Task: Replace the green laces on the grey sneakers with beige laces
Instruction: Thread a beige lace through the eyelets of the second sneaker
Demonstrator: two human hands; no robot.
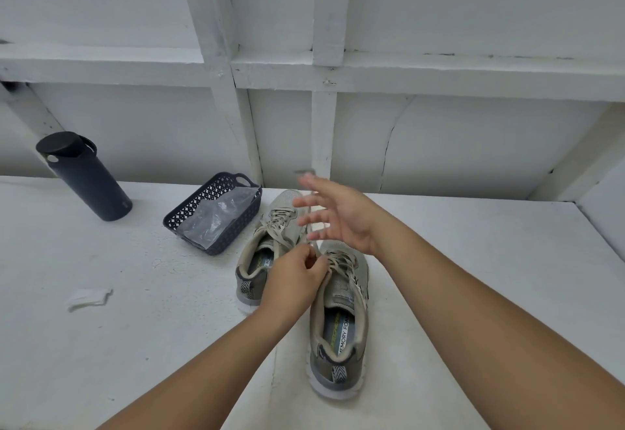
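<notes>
Over the near sneaker (340, 325), left hand (297, 277) pinching its beige lace (341, 262), right hand (338, 216) splayed above

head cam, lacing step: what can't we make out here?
- Right hand: motion-blurred fingers; any lace held can't be confirmed.
- Left hand: curled fingers hide the lace at the near sneaker's top eyelets.
- Basket: crumpled plastic bag covers contents.
- Paper scrap: too small to identify.
</notes>
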